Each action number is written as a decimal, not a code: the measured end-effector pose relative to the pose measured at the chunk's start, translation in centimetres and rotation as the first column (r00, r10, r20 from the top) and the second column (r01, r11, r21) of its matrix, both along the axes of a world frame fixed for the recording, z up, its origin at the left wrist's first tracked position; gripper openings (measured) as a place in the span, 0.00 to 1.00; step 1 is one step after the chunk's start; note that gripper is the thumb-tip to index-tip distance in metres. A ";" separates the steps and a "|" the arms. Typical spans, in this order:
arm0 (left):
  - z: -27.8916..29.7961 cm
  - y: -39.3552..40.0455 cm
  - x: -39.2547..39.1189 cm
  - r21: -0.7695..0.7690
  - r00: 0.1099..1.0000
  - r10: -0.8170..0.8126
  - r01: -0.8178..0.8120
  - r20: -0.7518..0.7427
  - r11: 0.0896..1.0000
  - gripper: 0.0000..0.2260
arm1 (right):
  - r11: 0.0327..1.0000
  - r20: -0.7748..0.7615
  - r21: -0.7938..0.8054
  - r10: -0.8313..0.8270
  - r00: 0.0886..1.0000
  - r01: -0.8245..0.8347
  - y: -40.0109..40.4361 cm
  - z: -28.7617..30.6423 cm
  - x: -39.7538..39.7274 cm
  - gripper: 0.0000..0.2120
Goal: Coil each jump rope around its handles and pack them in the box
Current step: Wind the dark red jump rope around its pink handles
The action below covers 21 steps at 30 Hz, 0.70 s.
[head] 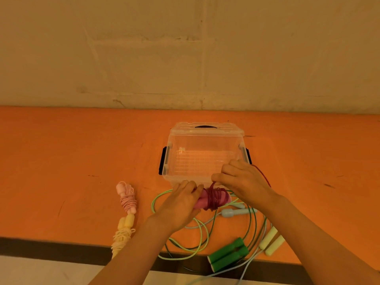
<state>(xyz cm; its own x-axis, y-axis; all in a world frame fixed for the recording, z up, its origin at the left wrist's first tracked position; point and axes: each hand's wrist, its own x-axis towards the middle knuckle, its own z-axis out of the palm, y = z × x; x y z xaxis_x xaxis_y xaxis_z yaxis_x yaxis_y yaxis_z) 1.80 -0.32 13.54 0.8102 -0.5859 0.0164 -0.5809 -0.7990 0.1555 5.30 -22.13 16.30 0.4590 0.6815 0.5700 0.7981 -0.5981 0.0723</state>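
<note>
A pair of pink handles [202,200] is held just above the orange worktop [61,151], close to the near wall of a clear plastic box [202,159]. The left end of the handles is gripped by the left hand [181,204], its fingers curled round them. A dark red rope [213,197] is wound in several turns around the middle of the handles, and a strand of it is pinched between the bent fingers and thumb of the right hand [242,179]. From behind that hand the loose rope is seen running in an arc over the worktop beside the box's right side. The box stands open and is seen through to the worktop; black latches are fitted at both short sides, and its clear lid [205,127] with a dark grip is propped behind it, toward the far edge.

The box's near right corner is partly covered by the right hand. Below the hands, uncoiled green and pale blue ropes [202,233] are spread in overlapping loops toward the near edge, some hanging over it. Among them lie pale blue handles [236,211], dark green handles [227,255] at the near edge, and pale yellow handles [271,240] toward the near right. To the left, well apart from the box, a light pink coiled rope [127,197] and a cream coiled rope [123,233] lie end to end.
</note>
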 end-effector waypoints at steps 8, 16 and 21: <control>-0.1 -0.1 -0.1 -0.225 0.980 -0.195 0.200 0.045 0.954 0.22 | 0.996 -0.157 0.072 -0.039 0.987 0.051 -1.1 -0.7 0.7 0.11; 1.4 0.0 -0.6 -0.366 0.958 -0.265 0.285 0.104 0.886 0.21 | 0.997 -0.291 0.074 -0.008 0.957 0.031 -2.1 -0.6 1.3 0.18; 1.9 -0.2 -1.1 -0.477 0.963 -0.223 0.268 0.149 0.837 0.23 | 0.988 -0.344 0.153 0.029 0.939 0.026 -2.2 -0.7 1.6 0.18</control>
<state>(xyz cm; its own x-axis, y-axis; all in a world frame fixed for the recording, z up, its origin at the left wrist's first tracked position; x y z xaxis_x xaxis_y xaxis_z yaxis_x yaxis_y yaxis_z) 0.71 -0.54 15.45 0.6235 -0.6632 0.4140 -0.7762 -0.4619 0.4292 6.90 -24.31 15.64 0.6446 0.5996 0.4743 0.7586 -0.5789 -0.2990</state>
